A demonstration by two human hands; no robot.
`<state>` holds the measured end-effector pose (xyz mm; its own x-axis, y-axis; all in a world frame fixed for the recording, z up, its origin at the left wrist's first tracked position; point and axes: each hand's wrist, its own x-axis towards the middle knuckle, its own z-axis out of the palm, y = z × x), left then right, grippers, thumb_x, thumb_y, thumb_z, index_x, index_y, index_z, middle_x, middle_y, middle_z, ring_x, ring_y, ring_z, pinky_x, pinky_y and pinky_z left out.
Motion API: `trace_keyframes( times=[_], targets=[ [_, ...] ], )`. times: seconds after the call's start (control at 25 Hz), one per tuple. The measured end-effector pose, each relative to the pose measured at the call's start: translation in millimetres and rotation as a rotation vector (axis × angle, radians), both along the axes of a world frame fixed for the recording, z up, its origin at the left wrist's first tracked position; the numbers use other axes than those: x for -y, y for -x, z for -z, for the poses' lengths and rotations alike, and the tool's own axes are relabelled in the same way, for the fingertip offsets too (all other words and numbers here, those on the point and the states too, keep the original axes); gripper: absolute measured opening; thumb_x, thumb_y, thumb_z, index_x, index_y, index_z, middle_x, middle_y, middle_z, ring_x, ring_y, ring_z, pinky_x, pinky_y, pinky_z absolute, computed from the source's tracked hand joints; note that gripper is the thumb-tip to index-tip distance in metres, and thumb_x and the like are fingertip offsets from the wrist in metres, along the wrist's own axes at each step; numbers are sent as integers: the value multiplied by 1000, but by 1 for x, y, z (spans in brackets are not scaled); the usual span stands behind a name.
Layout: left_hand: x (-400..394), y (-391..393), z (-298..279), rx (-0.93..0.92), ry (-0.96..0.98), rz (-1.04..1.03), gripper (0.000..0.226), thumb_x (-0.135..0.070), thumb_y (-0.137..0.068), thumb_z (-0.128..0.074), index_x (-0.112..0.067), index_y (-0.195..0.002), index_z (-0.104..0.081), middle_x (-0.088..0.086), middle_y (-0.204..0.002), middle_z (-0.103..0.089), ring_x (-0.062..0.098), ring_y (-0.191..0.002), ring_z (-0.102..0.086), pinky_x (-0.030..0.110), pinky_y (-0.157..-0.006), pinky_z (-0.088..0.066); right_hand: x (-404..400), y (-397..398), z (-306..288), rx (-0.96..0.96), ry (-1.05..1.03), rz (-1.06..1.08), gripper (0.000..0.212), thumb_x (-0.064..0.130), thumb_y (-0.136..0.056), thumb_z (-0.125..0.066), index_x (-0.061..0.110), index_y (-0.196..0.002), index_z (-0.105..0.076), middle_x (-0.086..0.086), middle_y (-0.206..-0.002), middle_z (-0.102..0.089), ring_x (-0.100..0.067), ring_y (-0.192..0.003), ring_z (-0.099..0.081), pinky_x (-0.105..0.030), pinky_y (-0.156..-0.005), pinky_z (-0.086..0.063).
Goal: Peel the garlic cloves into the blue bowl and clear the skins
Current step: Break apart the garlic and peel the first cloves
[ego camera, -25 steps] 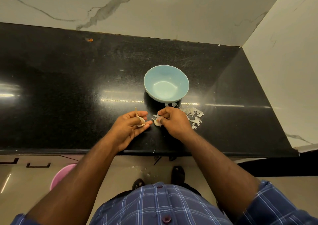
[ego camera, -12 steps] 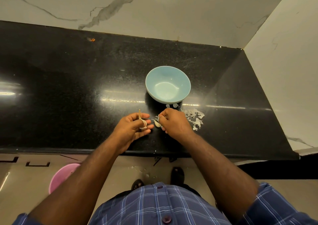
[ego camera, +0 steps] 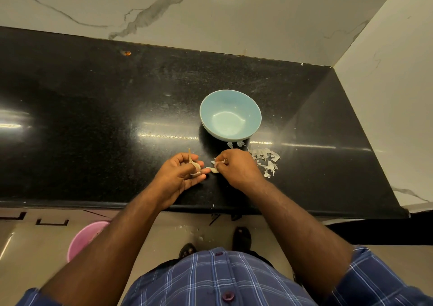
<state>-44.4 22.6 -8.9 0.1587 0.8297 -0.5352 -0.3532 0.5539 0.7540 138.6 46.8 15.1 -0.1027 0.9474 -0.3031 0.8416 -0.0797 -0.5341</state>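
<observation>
Dim, sharp wide-angle picture, edges bowed; overhead light streaks glare across the glossy black counter.

Person seen from above, lower half of the frame. The shirt is dark blue with a plaid of thin white and pale blue lines, and closes down the front with round, dark purple buttons; two show along the placket at lower centre. Both sleeves are short or pushed up: the left sleeve shows as a cuff edge at the lower left corner, the right sleeve at the lower right, leaving both forearms bare. Dark open-toed sandals are worn on the feet, just above the shirt.
</observation>
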Motion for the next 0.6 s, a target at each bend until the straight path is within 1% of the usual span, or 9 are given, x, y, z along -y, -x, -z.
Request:
trace_keyframes(
  times=[0.12,0.16,0.28,0.32,0.4,0.48,0.52,0.6],
  targets=[
    [3,3,0,19,-42,22,20,10,-96,-55,1,-113,-62,16,-108,-71,30,-107,-73,33,-88,-62,4,1,3,-68,18,-19,30,22,-96,-64,18,-126,-71,1,-124,-72,-14,-113,-65,-23,-91,-45],
    [4,4,1,23,-61,34,20,10,-96,-56,0,-112,-64,15,-105,-73,29,-109,-73,33,-89,-61,5,0,3,-110,24,-17,31,23,-97,-65,18,-126,-71,2,-122,-73,-13,-112,-66,-24,-93,-47],
    [5,5,2,40,-68,13,25,9,-95,-58,-2,-116,-67,13,-108,-75,29,-111,-72,34,-93,-60,1,-9,2,-221,23,56,23,21,-96,-68,22,-117,-75,7,-105,-77,-3,-89,-67,-27,-88,-54],
    [4,5,2,45,-69,-1,28,7,-94,-59,-4,-118,-68,13,-111,-75,29,-109,-72,34,-91,-60,0,-11,1,-223,17,82,22,17,-95,-69,22,-115,-76,7,-102,-77,1,-84,-66,-26,-88,-55],
    [4,5,0,31,-84,-9,31,2,-94,-63,-10,-122,-69,9,-115,-75,28,-105,-74,31,-86,-62,0,-15,0,-186,1,106,24,8,-92,-69,22,-110,-76,9,-94,-75,3,-82,-65,-23,-87,-55],
    [5,5,0,-11,-101,0,30,-3,-93,-65,-12,-122,-69,7,-116,-76,26,-101,-75,27,-81,-61,2,-15,-1,-173,8,108,24,5,-91,-67,21,-107,-76,11,-88,-73,0,-80,-67,-25,-85,-57],
    [5,4,0,-20,-102,-1,30,-3,-94,-65,-10,-122,-68,8,-117,-75,26,-100,-75,27,-81,-60,4,-14,-1,-205,16,116,21,7,-91,-68,21,-105,-76,10,-86,-74,-4,-78,-69,-29,-84,-60],
    [5,4,0,3,-94,-10,30,2,-94,-64,-5,-123,-67,12,-119,-74,29,-104,-74,29,-87,-61,4,-12,-1,-254,-2,149,12,18,-93,-70,21,-103,-77,7,-86,-76,-9,-78,-72,-36,-84,-61]
  ],
)
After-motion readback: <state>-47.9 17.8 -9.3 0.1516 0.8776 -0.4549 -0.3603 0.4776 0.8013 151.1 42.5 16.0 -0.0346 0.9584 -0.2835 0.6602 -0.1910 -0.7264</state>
